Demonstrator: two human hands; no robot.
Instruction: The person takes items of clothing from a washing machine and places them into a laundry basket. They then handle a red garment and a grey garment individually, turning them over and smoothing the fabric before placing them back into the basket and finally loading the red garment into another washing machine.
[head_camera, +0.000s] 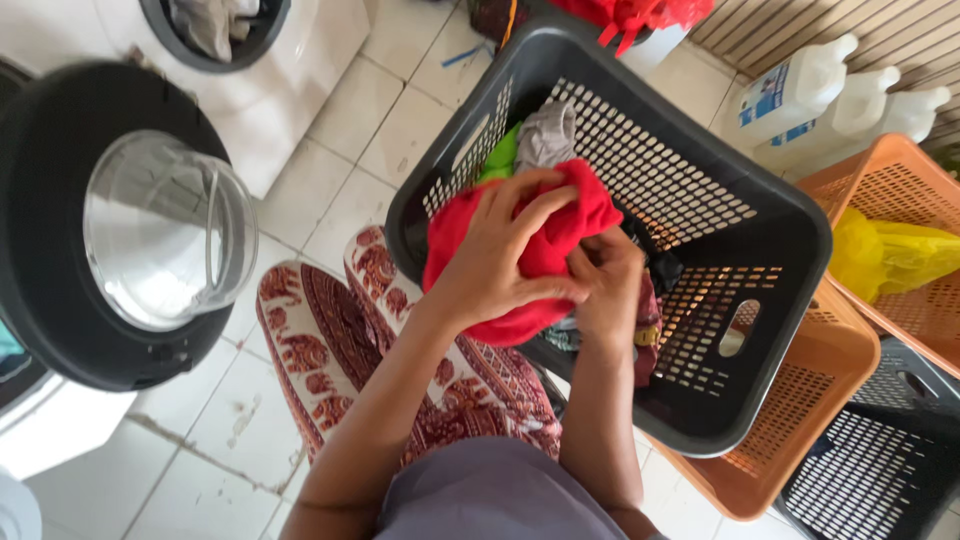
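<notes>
on the left, a washing machine door stands open, round and black with a clear bowl-shaped window. behind it, a second machine holds grey cloth in its opening. on the right, two orange baskets are stacked, and a yellow bag lies in the upper one. three white plastic jugs stand near the wall. the floor has white tiles.

A crumpled red garment is bunched into a loose ball above the near-left corner of a dark grey perforated laundry basket, gripped by both hands, with grey and green clothes beneath it.
</notes>
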